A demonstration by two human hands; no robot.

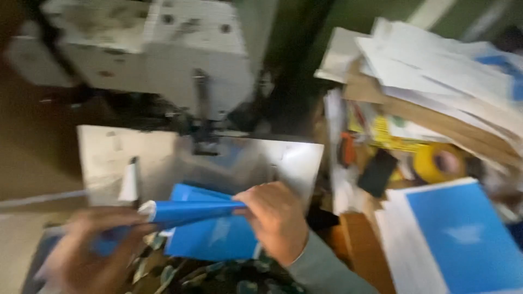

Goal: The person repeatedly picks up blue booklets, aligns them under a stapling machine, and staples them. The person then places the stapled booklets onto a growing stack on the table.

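Note:
Both of my hands hold one folded blue sheet (190,211) with a white edge, low in the blurred head view. My left hand (90,250) grips its near end at the lower left. My right hand (275,218) pinches the far end. A second blue sheet (218,237) lies under it on the metal plate (158,155) of a white sewing machine (163,49), whose needle area (201,139) is just behind the sheets.
A stack of blue and white sheets (457,234) lies at the lower right. Behind it sit a yellow tape roll (438,162), a black block (377,173) and a messy pile of white papers and brown card (436,76).

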